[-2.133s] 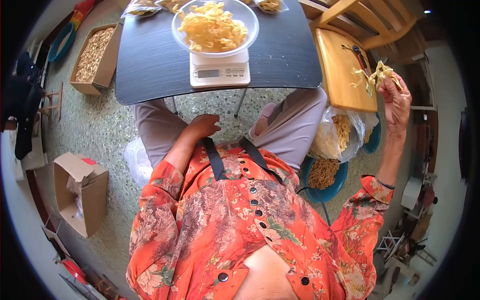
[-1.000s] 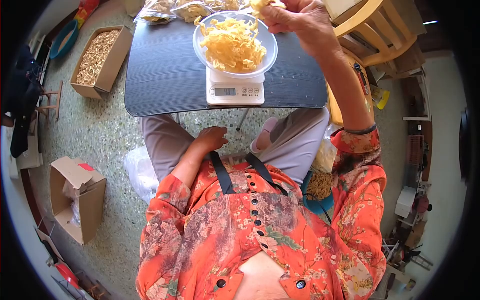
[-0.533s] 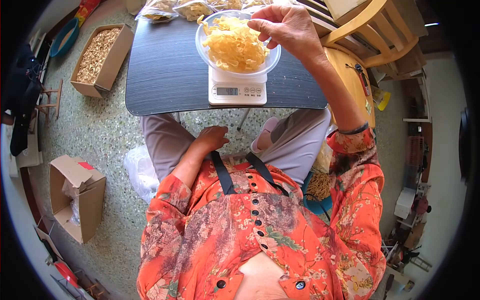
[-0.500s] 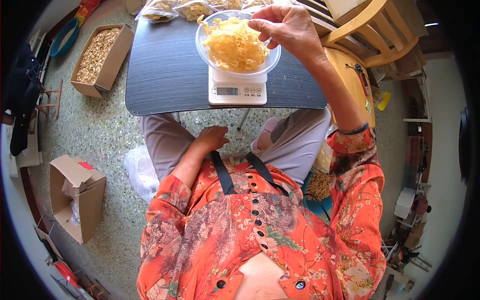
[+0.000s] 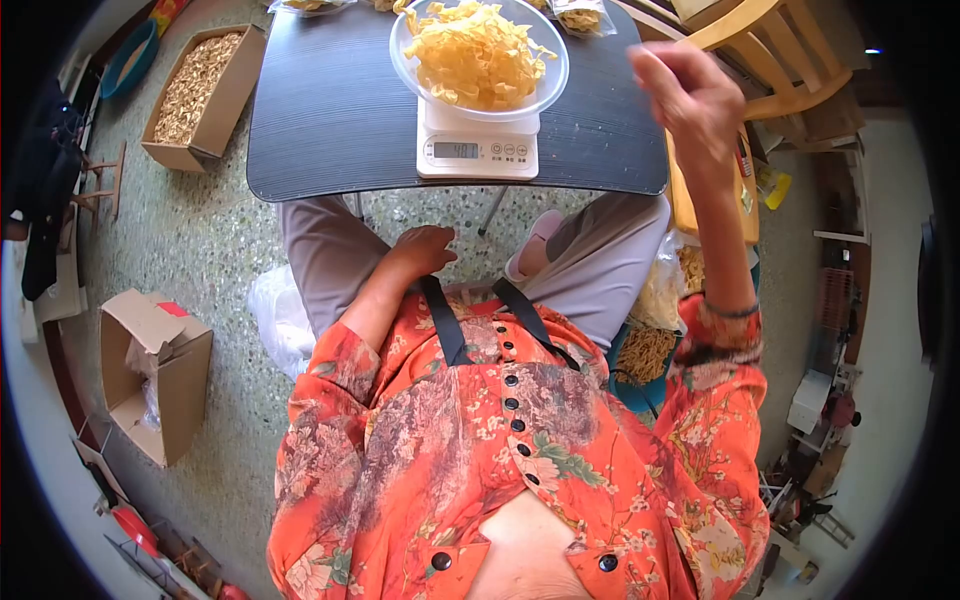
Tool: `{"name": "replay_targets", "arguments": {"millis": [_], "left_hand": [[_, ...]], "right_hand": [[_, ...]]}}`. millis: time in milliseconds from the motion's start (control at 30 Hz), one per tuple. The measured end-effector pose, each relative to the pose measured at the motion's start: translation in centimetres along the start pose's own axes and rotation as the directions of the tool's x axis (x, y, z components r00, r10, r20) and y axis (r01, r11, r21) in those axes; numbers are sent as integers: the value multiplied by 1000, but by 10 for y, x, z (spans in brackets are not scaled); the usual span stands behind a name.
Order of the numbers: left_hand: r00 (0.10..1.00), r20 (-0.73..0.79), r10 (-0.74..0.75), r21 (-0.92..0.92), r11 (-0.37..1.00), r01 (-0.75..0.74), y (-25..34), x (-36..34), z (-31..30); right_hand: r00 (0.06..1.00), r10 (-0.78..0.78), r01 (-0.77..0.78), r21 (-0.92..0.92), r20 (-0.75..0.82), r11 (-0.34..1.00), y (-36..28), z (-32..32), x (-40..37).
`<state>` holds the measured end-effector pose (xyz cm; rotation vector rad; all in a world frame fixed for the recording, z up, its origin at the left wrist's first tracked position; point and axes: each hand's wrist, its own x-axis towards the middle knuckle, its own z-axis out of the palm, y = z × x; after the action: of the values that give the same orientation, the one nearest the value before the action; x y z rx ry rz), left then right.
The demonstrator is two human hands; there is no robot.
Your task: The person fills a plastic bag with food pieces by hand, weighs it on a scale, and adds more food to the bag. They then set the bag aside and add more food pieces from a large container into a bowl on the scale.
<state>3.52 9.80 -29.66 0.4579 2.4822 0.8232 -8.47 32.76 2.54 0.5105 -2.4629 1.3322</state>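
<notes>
A clear plastic bowl (image 5: 402,62) heaped with curled, pale yellow dried strips (image 5: 475,60) stands on a white kitchen scale (image 5: 525,158). The scale's small display (image 5: 456,150) is lit with digits too blurred to read surely. To the right of the bowl, past the table's edge, my right hand (image 5: 700,105) is raised, apart from everything. Its fingers are curled in a pinch, and whatever they hold, if anything, is hidden. My left hand (image 5: 425,250) rests over my lap below the table, fingers loosely stretched and holding nothing.
The dark table (image 5: 320,120) bears several plastic bags at its far edge. A wooden chair (image 5: 785,60) stands right. A carton of brown chips (image 5: 200,90), an open carton (image 5: 150,380) and a white plastic bag (image 5: 280,320) are on the floor left. A teal basin (image 5: 630,390) with brown sticks sits by my right leg.
My right hand has left the bowl and swung right, past the table's edge. The bowl stays on the scale, and my left hand keeps its place. The whole view has shifted slightly.
</notes>
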Motion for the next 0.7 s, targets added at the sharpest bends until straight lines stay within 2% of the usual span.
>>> {"name": "replay_targets", "arguments": {"millis": [33,100,167,233,300,367,467,500,567,600,700], "left_hand": [[1000,3,-3,11,1000,3,0,0,1],[1000,6,0,14,1000,0,-2,0,3],[1000,4,-1,16,1000,1,-3,2,6],[998,61,-17,38,999,15,-4,5,9],[997,69,-28,36,999,25,-1,4,11],[997,71,-41,36,999,38,-1,5,10],[997,67,-24,41,999,21,-5,3,12],[998,66,-23,30,999,21,-6,2,12],[997,66,-26,23,999,25,-7,2,11],[997,67,-25,25,999,24,-8,1,11],[997,67,-25,23,999,23,-11,1,13]], "right_hand": [[996,4,-5,-7,-92,1000,17,-13,-14],[963,164,-176,-39,-214,984,70,-57,-51],[886,337,-378,-77,-318,922,111,-95,-93],[818,492,-542,-114,-298,833,194,-143,-148],[821,559,-569,-267,-118,778,255,-176,-211],[657,753,-735,-242,-24,633,318,-198,-266],[624,780,-681,-464,35,566,341,-188,-294],[624,780,-681,-461,41,569,354,-182,-303],[752,638,-626,-123,164,770,381,-174,-321],[709,694,-624,-347,124,700,377,-172,-318],[667,743,-691,-336,44,640,368,-163,-307]]}}
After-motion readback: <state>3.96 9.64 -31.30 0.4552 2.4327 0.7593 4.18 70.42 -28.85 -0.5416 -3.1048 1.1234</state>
